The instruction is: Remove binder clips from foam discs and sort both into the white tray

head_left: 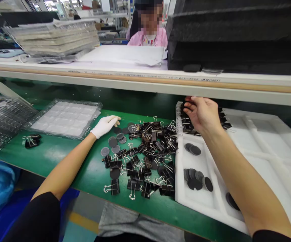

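Observation:
My left hand (105,126), in a white glove, rests low over the green bench with its fingers stretched to the right, beside several dark round discs (114,142). Nothing shows in its fingers. To the right of the discs lies a loose heap of black binder clips (153,141) with silver wire handles. My bare right hand (202,112) reaches to the far left corner of a white foam tray (179,168). Its fingers are curled together on a black binder clip at the row of clips (222,119) there; the hand partly hides the row.
A shelf edge (145,82) crosses above the bench. Clear plastic trays (66,117) lie at the left, near a separate black clip (32,141). More discs (194,178) sit inside the foam tray. A person in pink (148,40) is opposite.

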Motion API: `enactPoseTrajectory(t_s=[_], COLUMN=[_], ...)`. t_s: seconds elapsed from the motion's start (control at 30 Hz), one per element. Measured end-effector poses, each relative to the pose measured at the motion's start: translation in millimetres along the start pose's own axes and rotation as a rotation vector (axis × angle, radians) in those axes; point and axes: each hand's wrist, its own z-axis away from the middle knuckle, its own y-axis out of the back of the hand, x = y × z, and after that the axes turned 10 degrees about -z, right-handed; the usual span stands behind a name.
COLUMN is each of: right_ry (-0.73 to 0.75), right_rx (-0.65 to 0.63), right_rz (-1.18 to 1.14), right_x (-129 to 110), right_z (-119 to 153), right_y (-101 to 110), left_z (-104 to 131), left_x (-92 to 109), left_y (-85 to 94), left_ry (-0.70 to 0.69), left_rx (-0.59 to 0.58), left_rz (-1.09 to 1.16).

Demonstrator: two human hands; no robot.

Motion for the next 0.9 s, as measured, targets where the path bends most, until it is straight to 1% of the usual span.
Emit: enactPoseTrajectory(t_s=[0.2,0.4,0.57,0.63,0.73,0.83,0.9], right_ry=[0.024,0.053,0.076,0.076,0.085,0.095,0.092], right_rx=[0.000,0.034,-0.020,-0.027,-0.039,-0.059,-0.047], right_rz=[0.046,0.093,0.072,0.077,0.087,0.089,0.093], right_x=[-1,0,0,2,4,5,5], right_z=[-1,-4,-4,-5,-9,-12,-12], right_y=[-1,-2,1,3,7,9,8], left_z=[-2,-4,-4,-3,0,6,10], left_x=[0,1,1,2,6,13,23], left_y=[-5.6,-10.4,-10.9,-9.4,-6.5,-4.5,-3.9], left_ry=[-0.035,-0.051,-0.066,-0.077,-0.090,-0.142,-0.185], left_rx=[0.034,0.048,0.059,0.048,-0.025,-0.158,-0.233], left_rz=[0.043,0.094,0.117,0.085,-0.013,-0.094,-0.110])
